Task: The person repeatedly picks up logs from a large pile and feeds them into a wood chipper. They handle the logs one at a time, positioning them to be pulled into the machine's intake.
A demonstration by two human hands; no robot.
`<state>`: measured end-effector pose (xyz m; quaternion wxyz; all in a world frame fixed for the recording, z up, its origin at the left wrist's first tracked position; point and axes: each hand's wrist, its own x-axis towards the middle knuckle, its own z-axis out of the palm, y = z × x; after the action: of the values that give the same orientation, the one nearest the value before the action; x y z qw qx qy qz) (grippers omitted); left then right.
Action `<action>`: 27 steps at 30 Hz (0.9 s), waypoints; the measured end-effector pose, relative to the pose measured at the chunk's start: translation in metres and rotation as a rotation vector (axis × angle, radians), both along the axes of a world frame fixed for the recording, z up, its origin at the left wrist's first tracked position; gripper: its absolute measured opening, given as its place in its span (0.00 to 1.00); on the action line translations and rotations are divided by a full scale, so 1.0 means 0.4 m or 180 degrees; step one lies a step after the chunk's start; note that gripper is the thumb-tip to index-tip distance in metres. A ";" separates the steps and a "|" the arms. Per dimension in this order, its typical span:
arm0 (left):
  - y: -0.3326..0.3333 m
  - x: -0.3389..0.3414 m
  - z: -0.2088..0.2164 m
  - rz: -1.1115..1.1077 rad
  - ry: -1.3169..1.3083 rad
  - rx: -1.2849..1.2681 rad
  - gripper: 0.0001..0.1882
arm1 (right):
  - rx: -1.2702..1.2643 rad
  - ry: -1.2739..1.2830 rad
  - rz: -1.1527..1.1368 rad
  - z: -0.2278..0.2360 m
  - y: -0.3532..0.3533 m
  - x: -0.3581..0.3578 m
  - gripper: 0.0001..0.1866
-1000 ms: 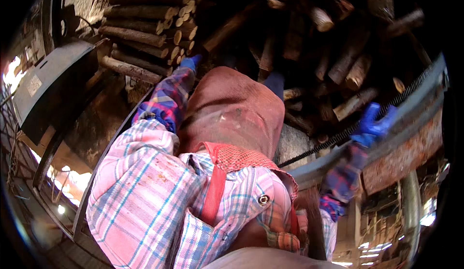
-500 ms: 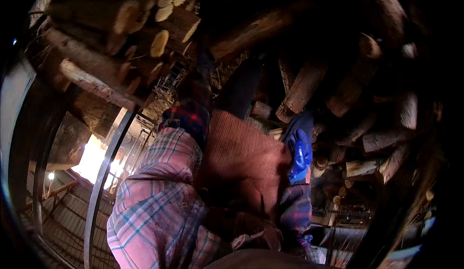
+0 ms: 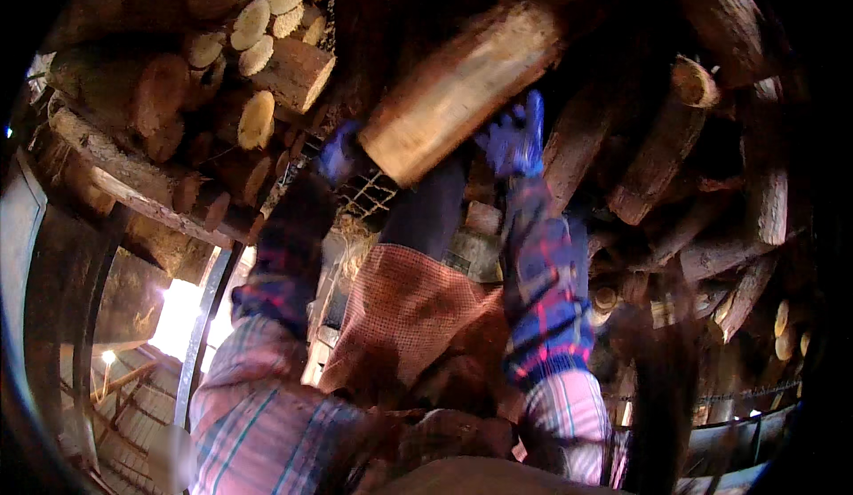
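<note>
A thick split log (image 3: 462, 95) with a pale, flat cut face lies slantwise in front of me at the upper middle. My left hand (image 3: 338, 153), in a blue glove, is beside the log's near left end. Its fingers are dim and smeared, so their grip does not show. On the log's right side, my right hand (image 3: 515, 142), also blue-gloved, has its fingers spread close to the lower edge. Whether it touches the wood is unclear. Both arms reach forward in plaid sleeves, over a reddish-brown apron (image 3: 400, 308).
Stacked logs (image 3: 258, 122) with pale round ends fill the upper left. More logs (image 3: 657, 166) lie in a dark heap on the right. Wire mesh (image 3: 369, 197) shows below the split log. At the left stand a metal post (image 3: 203, 335) and a bright opening (image 3: 178, 317).
Both arms have stretched forward, bringing my hands up beside the split log. That log now appears lower in view and more brightly lit. The right hand was down by the apron before.
</note>
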<state>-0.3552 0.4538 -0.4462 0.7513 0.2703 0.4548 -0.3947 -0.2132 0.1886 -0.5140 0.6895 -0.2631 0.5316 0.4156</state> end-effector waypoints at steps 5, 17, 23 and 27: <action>-0.177 0.321 0.026 -0.0824 -0.0874 0.0945 0.41 | 0.0655 -0.0352 -0.0717 -0.007 -0.041 0.095 0.36; -0.442 0.284 0.623 -0.0651 -0.0984 0.0776 0.38 | -0.0014 -0.0027 0.0451 0.706 -0.294 -0.055 0.34; -0.574 0.214 0.392 0.1294 0.0472 -0.1102 0.30 | -0.0070 -0.0407 0.0784 0.834 -0.353 -0.052 0.34; -0.646 0.422 0.648 0.0257 -0.1056 0.0708 0.19 | -0.0337 -0.0842 0.0189 0.982 -0.429 0.024 0.33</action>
<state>-0.1863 0.1952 -0.1871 0.7966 0.3944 0.3760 -0.2616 -0.2037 0.0170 -0.1214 0.7261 -0.3671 0.4493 0.3689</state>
